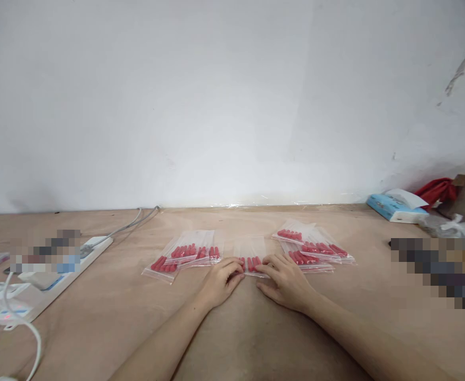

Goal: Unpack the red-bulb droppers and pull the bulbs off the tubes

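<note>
In the middle of the table lies a small clear plastic bag (249, 246) with several red stick-like pieces (252, 263) at its near end. My left hand (224, 279) is curled at the bag's near left corner, thumb and fingertips close together on its edge. Across from it, my right hand (284, 278) rests its fingertips on the right edge, fingers apart and thumb held off. More bags of red pieces overlap in a left group (184, 253) and a right group (313, 248). What exactly the red pieces are, I cannot tell.
A white power strip (63, 280) with plugs and cables lies on the left. At the back right are a blue tissue pack (397, 207), a red cloth-like item (436, 191) and a clear plastic bag (454, 226). Blurred patches hide items on both sides. A white wall (216, 106) closes off the back.
</note>
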